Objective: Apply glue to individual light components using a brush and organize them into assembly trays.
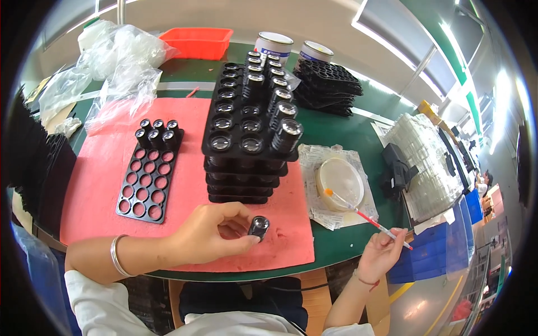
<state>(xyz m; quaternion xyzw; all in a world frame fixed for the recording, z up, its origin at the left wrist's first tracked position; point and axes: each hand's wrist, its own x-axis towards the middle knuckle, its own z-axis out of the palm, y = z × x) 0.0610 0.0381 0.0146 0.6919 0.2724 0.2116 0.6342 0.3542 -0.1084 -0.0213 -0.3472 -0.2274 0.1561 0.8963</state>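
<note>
Over the front of the pink mat (185, 241), my left hand (221, 231) pinches a small black lens barrel (259, 226) with a glassy top between thumb and fingers. My right hand (382, 250), off to the right, grips the end of a thin red-and-white brush (367, 217). Its orange tip is at the round dish (341, 175) of pale material, which rests on printed paper. Whether the tip touches the contents I cannot tell. Behind my left hand rises a stack of black trays (238, 187), its top tray carrying several lens barrels (287, 135).
A black holed tray (143, 193) on the left has several barrels at its far end. Farther back are a red bin (199, 43), plastic bags (120, 61), two cans (274, 42) and stacked black trays (328, 87). Clear trays (426, 168) stand right, beside a black device (397, 168).
</note>
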